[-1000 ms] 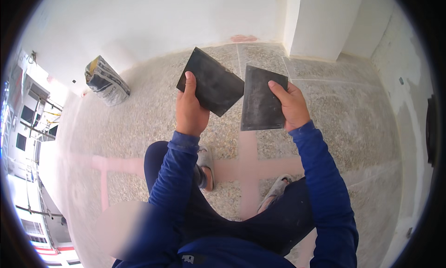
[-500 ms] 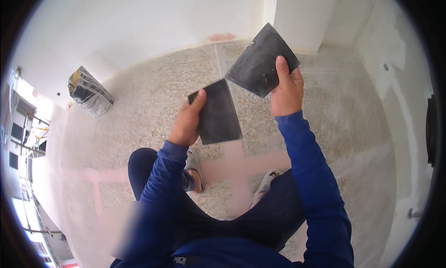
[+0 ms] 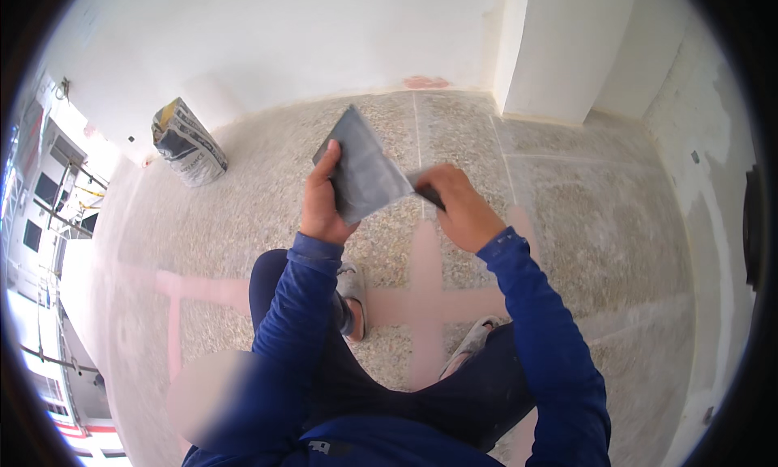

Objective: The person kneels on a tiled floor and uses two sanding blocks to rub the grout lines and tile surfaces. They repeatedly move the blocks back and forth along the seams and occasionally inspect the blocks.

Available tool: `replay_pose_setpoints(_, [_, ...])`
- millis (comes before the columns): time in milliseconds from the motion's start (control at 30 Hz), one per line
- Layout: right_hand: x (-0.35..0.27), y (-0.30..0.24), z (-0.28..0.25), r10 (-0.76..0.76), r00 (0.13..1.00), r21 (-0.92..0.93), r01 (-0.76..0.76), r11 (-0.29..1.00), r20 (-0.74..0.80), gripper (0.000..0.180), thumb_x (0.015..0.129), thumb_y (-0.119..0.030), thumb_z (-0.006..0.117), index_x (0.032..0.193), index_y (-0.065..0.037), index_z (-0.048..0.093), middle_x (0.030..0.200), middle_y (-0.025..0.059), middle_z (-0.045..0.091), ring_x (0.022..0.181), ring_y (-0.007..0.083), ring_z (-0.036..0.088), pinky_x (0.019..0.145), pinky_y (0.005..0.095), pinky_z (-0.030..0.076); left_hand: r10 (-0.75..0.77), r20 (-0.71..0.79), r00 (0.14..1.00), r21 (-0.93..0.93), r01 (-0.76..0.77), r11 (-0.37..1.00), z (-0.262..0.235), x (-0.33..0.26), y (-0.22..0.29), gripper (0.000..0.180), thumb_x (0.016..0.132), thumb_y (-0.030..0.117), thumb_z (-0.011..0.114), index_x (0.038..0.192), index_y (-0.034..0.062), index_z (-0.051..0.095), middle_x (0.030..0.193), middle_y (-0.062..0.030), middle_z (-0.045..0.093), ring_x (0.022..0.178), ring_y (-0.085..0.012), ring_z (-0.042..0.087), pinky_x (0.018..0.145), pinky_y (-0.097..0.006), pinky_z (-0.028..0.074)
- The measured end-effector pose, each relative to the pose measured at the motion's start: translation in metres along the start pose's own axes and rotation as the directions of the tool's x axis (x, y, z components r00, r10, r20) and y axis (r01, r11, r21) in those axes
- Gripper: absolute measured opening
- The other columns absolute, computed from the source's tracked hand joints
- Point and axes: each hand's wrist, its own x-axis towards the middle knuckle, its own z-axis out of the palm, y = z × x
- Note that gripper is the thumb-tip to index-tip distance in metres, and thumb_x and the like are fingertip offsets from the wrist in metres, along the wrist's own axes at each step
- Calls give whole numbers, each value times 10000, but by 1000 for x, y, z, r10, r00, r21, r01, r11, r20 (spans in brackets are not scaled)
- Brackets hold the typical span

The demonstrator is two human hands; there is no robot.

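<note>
In my left hand (image 3: 322, 204) is a thin, square-cornered dark grey plate (image 3: 365, 171), like a putty spreader, with the thumb on its face and paler smears across it. The plate is held up at a tilt above the floor. My right hand (image 3: 463, 212), back of the hand up, is closed round a second dark plate (image 3: 427, 190). Only a narrow piece of that one shows past the fingers. Its end meets the right corner of the left plate, and the rest is hidden by the hand.
An opened paper sack (image 3: 193, 151) stands at the far left by the white wall (image 3: 284, 38). A pillar (image 3: 559, 54) juts out at the back right. Pink bands (image 3: 425, 297) cross the speckled floor (image 3: 267, 167) around my sandalled feet (image 3: 354, 301). Bars and an opening show at far left.
My right hand has come down and turned over, bringing its plate from flat at upper right to the left plate's corner. The left plate has risen and tilted. The view has shifted slightly.
</note>
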Motion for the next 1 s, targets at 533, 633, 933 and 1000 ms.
replay_pose_setpoints(533, [14,-12,35,11,932,-166,-76,983,-362,305,921,-23,547,1218,-39,610,1112,150,625,1012,353,603,852,419,515,472,118,874,738,-395,547,2,-8,-27,426,1061,382,523,1127,-28,618,971,-33,654,903,-92,568,804,-258,477])
replay_pose_setpoints(633, [12,12,16,290,910,96,-273,957,-296,278,956,-64,536,1220,-9,607,1085,195,657,974,362,643,846,386,527,392,85,916,626,-355,694,0,-3,-5,368,1027,352,597,1136,5,651,1002,-38,699,862,-117,666,761,-266,542])
replay_pose_setpoints(933, [-1,39,-36,278,856,842,-496,210,435,417,967,-190,633,1336,-6,569,1200,77,667,1022,138,651,911,288,516,-364,90,927,60,359,931,-9,5,-24,337,994,273,602,1163,-19,620,1033,-140,719,860,-247,733,787,-376,635])
replay_pose_setpoints(1000, [-3,45,-38,355,817,795,-552,251,455,374,971,-173,629,1303,-4,595,1144,67,690,986,133,663,877,283,530,-362,125,924,15,363,932,-7,5,-20,339,984,270,621,1149,-25,616,1010,-147,719,848,-255,740,764,-387,643])
